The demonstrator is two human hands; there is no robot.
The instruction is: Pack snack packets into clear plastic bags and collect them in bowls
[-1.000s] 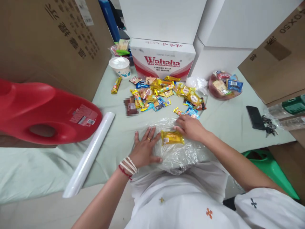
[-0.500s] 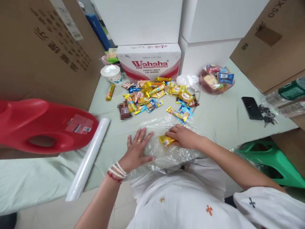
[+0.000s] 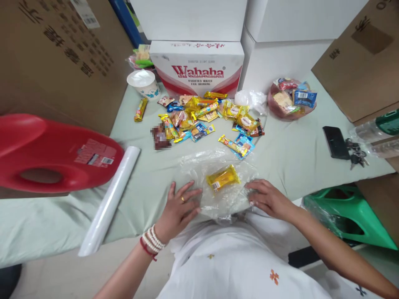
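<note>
Here, just below the frame's centre, our left hand (image 3: 181, 203) and right hand (image 3: 268, 198) lie flat and open on either edge of the clear plastic bag (image 3: 218, 182), apparently pinning it smooth on the bench (image 3: 289, 158); neither grip clasps anything. The yellow snack packet (image 3: 222, 177) lies tilted, glossy and barcoded, seemingly inside that crinkled bag.

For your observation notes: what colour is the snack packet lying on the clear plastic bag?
Yellow snack packet, seen in the head view.
</note>
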